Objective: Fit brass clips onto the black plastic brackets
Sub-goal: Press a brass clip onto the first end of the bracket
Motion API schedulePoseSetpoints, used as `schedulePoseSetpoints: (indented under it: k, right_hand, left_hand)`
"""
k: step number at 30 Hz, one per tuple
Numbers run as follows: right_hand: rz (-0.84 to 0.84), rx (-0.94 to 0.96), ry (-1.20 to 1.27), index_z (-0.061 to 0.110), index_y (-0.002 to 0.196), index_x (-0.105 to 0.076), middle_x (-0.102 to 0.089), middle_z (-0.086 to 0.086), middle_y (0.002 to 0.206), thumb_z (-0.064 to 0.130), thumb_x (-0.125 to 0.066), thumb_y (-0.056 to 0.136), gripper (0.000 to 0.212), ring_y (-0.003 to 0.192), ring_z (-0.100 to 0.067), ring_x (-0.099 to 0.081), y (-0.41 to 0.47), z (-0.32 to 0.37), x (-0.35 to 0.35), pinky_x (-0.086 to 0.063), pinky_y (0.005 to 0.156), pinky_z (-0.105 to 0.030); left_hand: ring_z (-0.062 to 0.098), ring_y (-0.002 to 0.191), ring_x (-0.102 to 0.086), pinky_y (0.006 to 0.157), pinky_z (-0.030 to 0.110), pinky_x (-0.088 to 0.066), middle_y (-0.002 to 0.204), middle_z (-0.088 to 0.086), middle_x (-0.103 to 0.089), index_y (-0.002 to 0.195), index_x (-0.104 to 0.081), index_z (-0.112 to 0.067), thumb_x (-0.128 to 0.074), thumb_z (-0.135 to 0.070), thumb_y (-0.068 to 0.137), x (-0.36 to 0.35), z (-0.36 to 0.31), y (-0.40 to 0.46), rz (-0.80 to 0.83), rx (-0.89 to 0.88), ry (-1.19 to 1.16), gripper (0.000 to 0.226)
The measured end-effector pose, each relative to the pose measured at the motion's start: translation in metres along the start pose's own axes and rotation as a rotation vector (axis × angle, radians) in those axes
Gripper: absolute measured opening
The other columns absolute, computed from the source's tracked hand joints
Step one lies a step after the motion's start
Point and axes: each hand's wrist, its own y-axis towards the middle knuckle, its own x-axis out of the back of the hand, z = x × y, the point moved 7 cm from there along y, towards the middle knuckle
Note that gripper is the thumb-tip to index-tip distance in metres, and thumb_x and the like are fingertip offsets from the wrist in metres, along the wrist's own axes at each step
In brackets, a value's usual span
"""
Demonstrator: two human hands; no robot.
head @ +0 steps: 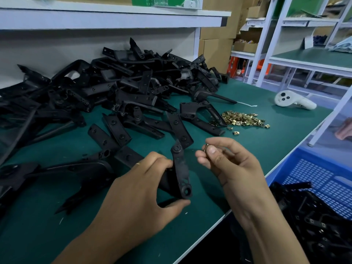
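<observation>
Nearest, left hand (pixel 144 187) gripping a black bracket (pixel 181 172) above the green bench (pixel 247 149), fingers (pixel 162 162) curling over its upper part, thumb bracing under the lower ringed end. Bracket's long axis standing nearly upright, rounded tip pointing away. Just beside, to the right, right hand (pixel 230 166) pinching one brass clip (pixel 205 147) between thumb and forefinger, other fingers hanging loosely curled. Clip sitting level with the bracket's upper end, apart by a small gap, so likely needing only a short leftward slide to meet it. Farther out, loose brass clips (pixel 242 119) lying heaped on the bench to the right. Beyond, more black brackets (pixel 114 88) piling along the back wall. At near right, a blue crate (pixel 323 180) holding dark parts.
</observation>
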Motion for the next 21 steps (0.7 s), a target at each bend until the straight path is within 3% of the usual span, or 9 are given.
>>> schedulePoseSetpoints:
  k: [4, 9, 12, 15, 21]
  right_hand:
    - [-0.010, -0.090, 0.108, 0.000, 0.094, -0.071, -0.075, -0.025, 0.095, 0.002, -0.070, 0.084, 0.010, 0.087, -0.032, -0.077, -0.002, -0.011, -0.011, -0.062, 0.075, -0.027]
    - [-0.020, -0.088, 0.006, 0.009, 0.116, -0.071, -0.076, -0.022, 0.097, 0.010, -0.072, 0.086, 0.029, 0.082, -0.024, -0.076, -0.004, -0.009, -0.012, -0.060, 0.071, -0.026]
    - [0.004, -0.103, 0.001, 0.007, 0.105, -0.078, -0.076, -0.019, 0.091, 0.012, -0.071, 0.086, 0.021, 0.075, -0.020, -0.074, -0.005, -0.010, -0.015, -0.060, 0.068, -0.024]
    - [0.005, -0.124, 0.029, 0.003, 0.097, -0.074, -0.074, -0.021, 0.086, 0.012, -0.071, 0.085, 0.015, 0.072, -0.022, -0.074, -0.005, -0.012, -0.017, -0.061, 0.065, -0.026]
    - [0.038, -0.108, -0.071, 0.015, 0.077, -0.075, -0.071, -0.015, 0.074, 0.029, -0.074, 0.084, 0.015, 0.057, -0.017, -0.066, -0.006, -0.011, -0.022, -0.054, 0.052, -0.023]
  left_hand:
    - [0.002, 0.104, -0.055, 0.071, 0.030, -0.057, 0.115, -0.025, -0.049, 0.119, -0.050, -0.039, -0.062, -0.077, 0.073, -0.001, 0.002, 0.001, -0.024, -0.014, -0.002, 0.060]
    - [0.000, 0.098, -0.054, 0.073, 0.025, -0.054, 0.111, -0.026, -0.048, 0.118, -0.048, -0.043, -0.058, -0.084, 0.073, -0.006, 0.003, 0.000, 0.013, -0.019, -0.007, 0.062]
    - [-0.002, 0.089, -0.052, 0.068, 0.021, -0.049, 0.106, -0.026, -0.048, 0.116, -0.046, -0.044, -0.056, -0.087, 0.073, -0.004, 0.001, -0.001, -0.009, -0.028, -0.002, 0.061]
    - [0.001, 0.092, -0.052, 0.072, 0.023, -0.050, 0.105, -0.024, -0.049, 0.116, -0.047, -0.042, -0.061, -0.082, 0.074, 0.001, -0.001, -0.001, -0.064, -0.046, -0.015, 0.059]
    - [0.010, 0.096, -0.050, 0.081, 0.033, -0.050, 0.110, -0.018, -0.051, 0.118, -0.055, -0.029, -0.066, -0.074, 0.078, 0.004, -0.007, -0.001, -0.104, -0.115, -0.016, 0.062]
